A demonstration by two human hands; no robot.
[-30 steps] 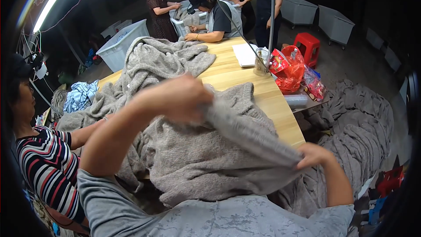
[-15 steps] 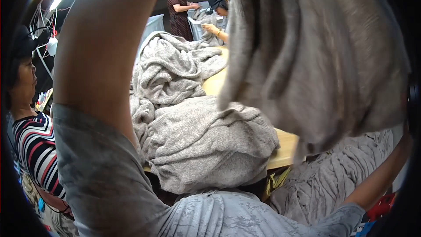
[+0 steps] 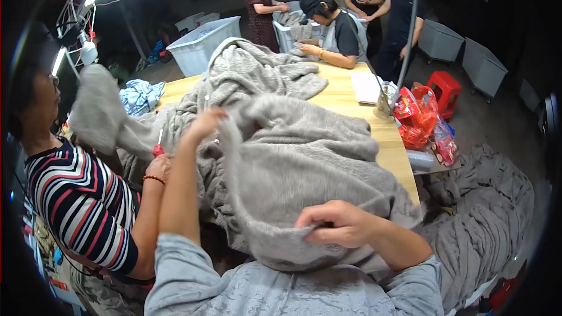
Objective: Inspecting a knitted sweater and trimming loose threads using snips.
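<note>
A grey fuzzy knitted garment (image 3: pixel 293 167) is spread in front of me over the table's near edge, its open edge forming a loop. My right hand (image 3: pixel 339 225) pinches the near part of this edge between thumb and fingers. Farther off to the left, my left hand (image 3: pixel 208 124) is blurred, its fingers closed at the far end of the same edge. A heap of similar grey knitwear (image 3: pixel 252 70) lies beyond. Close by my left forearm, a co-worker's hand (image 3: pixel 158 167) holds a red-handled tool (image 3: pixel 158 151).
A co-worker in a striped top (image 3: pixel 82 199) stands close at my left. Across the wooden table (image 3: pixel 339 90), another person (image 3: pixel 339 35) bends over fabric. Red plastic bags (image 3: pixel 415 120) sit by a metal pole at the right. More grey knitwear (image 3: pixel 480 228) is piled at the lower right.
The garment that hung raised at the right is down over the table. Both my arms have come down, and my right hand now shows at the fabric's near edge.
</note>
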